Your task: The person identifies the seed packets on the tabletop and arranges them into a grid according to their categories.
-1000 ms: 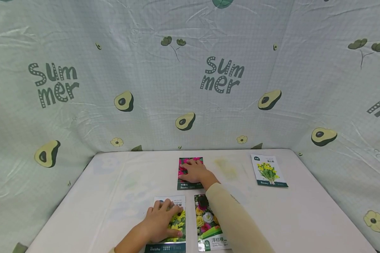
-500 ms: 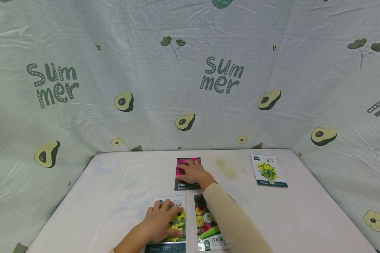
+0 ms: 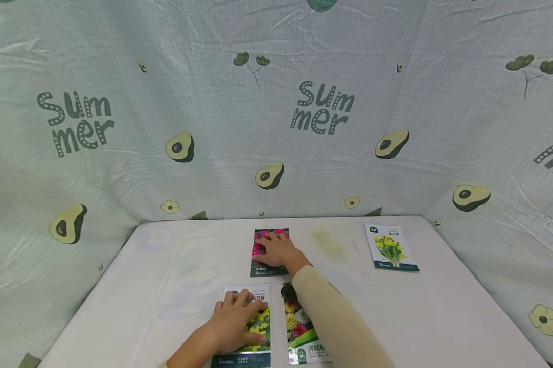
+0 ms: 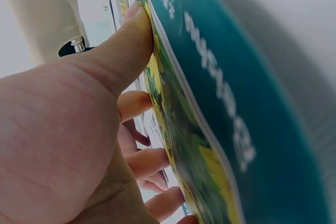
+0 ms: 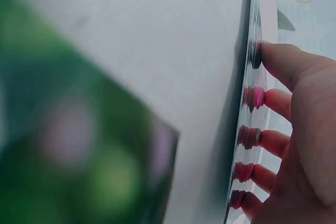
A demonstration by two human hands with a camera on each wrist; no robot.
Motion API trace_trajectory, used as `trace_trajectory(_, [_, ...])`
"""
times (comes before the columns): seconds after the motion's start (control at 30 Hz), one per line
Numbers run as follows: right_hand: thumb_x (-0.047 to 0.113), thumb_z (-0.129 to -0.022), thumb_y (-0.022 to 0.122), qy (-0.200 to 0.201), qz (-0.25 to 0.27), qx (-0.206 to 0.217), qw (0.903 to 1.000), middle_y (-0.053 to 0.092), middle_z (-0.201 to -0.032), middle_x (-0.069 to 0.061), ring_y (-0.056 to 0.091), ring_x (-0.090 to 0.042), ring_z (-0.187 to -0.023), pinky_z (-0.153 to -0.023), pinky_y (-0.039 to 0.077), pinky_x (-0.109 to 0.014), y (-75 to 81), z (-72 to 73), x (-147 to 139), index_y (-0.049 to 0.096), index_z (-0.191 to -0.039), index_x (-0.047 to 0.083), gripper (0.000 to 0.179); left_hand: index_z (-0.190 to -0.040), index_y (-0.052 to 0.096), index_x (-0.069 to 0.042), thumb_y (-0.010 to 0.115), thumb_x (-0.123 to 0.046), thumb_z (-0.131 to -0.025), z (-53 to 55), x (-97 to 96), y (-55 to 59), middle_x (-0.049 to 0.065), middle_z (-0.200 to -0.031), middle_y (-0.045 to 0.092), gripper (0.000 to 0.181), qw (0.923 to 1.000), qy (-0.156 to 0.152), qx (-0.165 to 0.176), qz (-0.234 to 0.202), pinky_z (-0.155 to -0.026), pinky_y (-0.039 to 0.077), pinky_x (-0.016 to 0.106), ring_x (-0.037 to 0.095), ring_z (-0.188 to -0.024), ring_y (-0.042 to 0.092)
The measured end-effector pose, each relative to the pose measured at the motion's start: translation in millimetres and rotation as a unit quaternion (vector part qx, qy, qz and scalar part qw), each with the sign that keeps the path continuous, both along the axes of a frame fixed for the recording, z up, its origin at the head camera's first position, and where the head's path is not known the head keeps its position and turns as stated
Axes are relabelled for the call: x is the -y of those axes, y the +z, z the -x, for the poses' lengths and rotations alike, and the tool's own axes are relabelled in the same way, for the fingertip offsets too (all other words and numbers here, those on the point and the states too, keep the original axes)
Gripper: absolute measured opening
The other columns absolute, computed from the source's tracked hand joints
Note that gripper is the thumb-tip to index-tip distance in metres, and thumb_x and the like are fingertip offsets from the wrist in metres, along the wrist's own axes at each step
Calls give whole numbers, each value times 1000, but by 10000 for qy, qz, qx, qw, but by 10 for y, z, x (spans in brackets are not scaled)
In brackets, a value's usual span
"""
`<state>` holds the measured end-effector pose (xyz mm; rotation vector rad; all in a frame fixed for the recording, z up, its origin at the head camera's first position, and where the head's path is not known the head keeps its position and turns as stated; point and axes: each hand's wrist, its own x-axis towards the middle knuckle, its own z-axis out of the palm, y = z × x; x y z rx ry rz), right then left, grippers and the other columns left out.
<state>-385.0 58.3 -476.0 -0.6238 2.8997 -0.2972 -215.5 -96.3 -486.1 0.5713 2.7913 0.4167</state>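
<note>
Spread over a yellow-flower seed packet (image 3: 258, 332) is my left hand (image 3: 228, 324). Its thumb and fingertips touch the printed front in the left wrist view, above the packet's dark teal band (image 4: 226, 77). Farther back, my right hand (image 3: 278, 249) rests on a pink-flower seed packet (image 3: 260, 271) with its fingers apart. The right wrist view has that hand's thumb (image 5: 278, 59) and fingertips pressing on the glossy packet, which lies flat. A packet with mixed roses-like blooms (image 3: 297, 327) lies right of the left hand, partly hidden under the right sleeve.
At the back right of the white table (image 3: 442, 317) lies another packet with a yellow bunch of flowers (image 3: 390, 250), slightly turned. A printed cloth (image 3: 221, 128) hangs behind the table's far edge. A blurred packet corner (image 5: 115, 156) fills the right wrist view's lower left.
My right hand has slid the pink-flower seed packet a little to the left along the table. The left hand and its packet have stayed in place.
</note>
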Motion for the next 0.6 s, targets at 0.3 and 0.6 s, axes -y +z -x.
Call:
trace_trajectory(0.3, [59,-101,54,-9,13,-48,10000,37,-163,-4,32,-35,-151,-123,27,-53,-10,1,60,47,-154,29,61,-141,57,-40,68,-75,-80,-23,-14,32,3,-133,46,72,10000,12,-21,60,-82,36,52,34,-116,41])
trace_trajectory(0.6, [56,-103,51,19,22,186,9998,31,-167,-2,26,-35,-155,-125,23,-54,-18,35,126,43,-156,35,58,-143,57,-34,72,-65,-83,-62,-50,158,6,-137,46,69,9999,50,109,107,-87,38,57,37,-119,41])
